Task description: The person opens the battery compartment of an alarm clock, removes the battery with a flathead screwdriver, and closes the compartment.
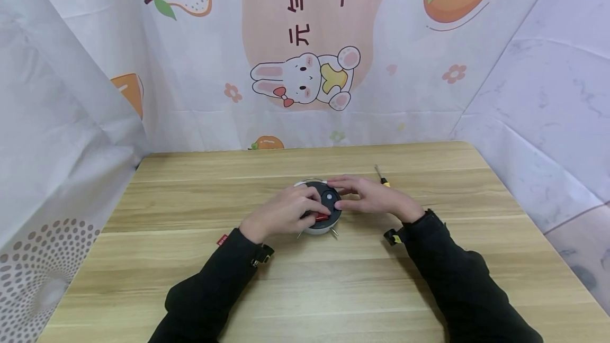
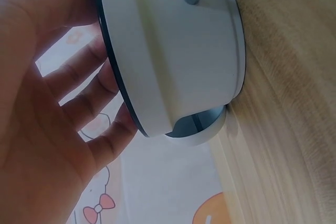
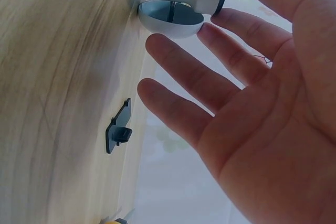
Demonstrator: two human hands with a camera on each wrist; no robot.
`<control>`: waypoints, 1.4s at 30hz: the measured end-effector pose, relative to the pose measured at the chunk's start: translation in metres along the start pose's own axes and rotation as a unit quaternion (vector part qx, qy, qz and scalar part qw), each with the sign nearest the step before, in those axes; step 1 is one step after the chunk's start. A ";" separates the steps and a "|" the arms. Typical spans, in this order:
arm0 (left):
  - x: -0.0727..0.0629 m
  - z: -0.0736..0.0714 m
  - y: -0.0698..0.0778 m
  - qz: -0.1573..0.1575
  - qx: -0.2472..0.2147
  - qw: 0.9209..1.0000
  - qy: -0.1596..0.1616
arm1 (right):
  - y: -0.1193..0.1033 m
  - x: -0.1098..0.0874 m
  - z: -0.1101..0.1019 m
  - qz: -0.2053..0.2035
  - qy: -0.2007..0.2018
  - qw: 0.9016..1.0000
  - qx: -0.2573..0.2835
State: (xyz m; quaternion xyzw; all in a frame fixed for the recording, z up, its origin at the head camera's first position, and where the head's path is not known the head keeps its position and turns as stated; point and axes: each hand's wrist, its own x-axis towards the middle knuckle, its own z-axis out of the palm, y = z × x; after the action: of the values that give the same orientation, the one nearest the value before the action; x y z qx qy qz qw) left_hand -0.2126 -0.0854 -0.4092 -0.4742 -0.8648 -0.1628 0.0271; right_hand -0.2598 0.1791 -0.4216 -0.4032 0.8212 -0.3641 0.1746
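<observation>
A twin-bell alarm clock [image 1: 322, 188] lies face down, its dark back upward and its thin metal legs toward me. My left hand [image 1: 284, 211] reaches over the back from the left, index finger and thumb at a red battery [image 1: 322, 217], pinching it. Much of the battery is hidden by those fingers. From the right, my right hand [image 1: 369, 196] touches the clock's rim with thumb and forefinger. Its other fingers [image 3: 184, 72] stretch out near a white bell [image 3: 173, 27] in the right wrist view. The left wrist view shows the clock's white side [image 2: 173, 51] close up.
A small dark battery cover [image 3: 118, 127] lies on the wooden table [image 1: 310, 290] beyond the right hand. Behind that hand is a screwdriver [image 1: 382, 177] with a yellow and black handle. A printed curtain [image 1: 190, 94] hangs along the table's far edge.
</observation>
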 end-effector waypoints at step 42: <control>0.000 -0.002 -0.006 0.007 -0.064 0.996 0.055 | -0.001 0.001 0.000 0.008 0.000 1.000 0.010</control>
State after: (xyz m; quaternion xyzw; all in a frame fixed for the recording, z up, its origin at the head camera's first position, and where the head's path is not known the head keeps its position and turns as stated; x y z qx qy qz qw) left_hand -0.2174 -0.0885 -0.4092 -0.4708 -0.8468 -0.2433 0.0458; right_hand -0.2600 0.1781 -0.4209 -0.3950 0.8207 -0.3709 0.1813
